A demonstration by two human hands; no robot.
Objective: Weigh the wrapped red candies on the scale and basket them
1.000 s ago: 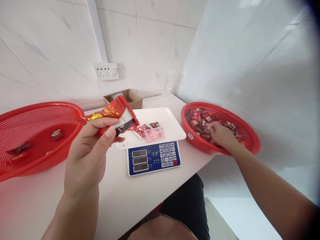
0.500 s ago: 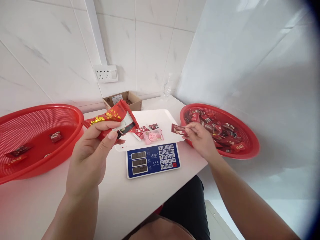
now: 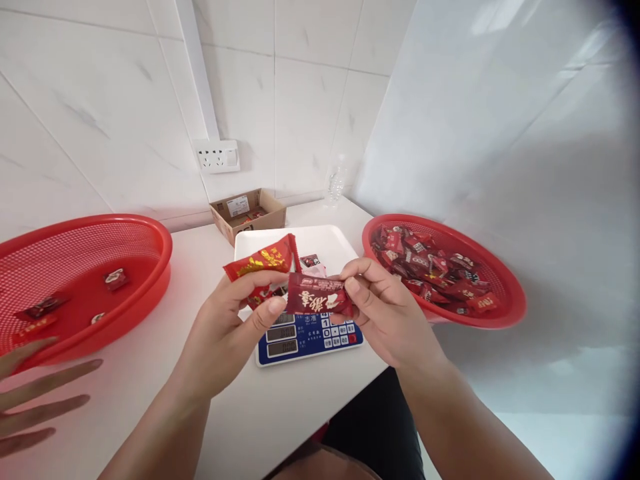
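Note:
My left hand (image 3: 235, 327) grips a red packet (image 3: 265, 261) with gold print above the scale. Between my two hands is a dark red packet (image 3: 319, 295) with pale lettering; my right hand (image 3: 387, 307) pinches its right end, and my left fingertips are at its left end. Beneath them stands a blue digital scale (image 3: 310, 341) with a white tray (image 3: 320, 239). On the tray lie a small dark packet (image 3: 310, 260) and a pink one (image 3: 315, 271), partly hidden by my hands.
To the right, a red basket (image 3: 517, 307) holds several wrapped packets. Another red basket (image 3: 163, 267) with several packets stands at left, where another person's hand (image 3: 40, 393) reaches in. Behind the scale are a cardboard box (image 3: 265, 220) and a clear bottle (image 3: 336, 183).
My right hand has moved left with the dark red packet, meeting my left hand, which has shifted right with the red packet. Another person's hand has appeared at the left edge.

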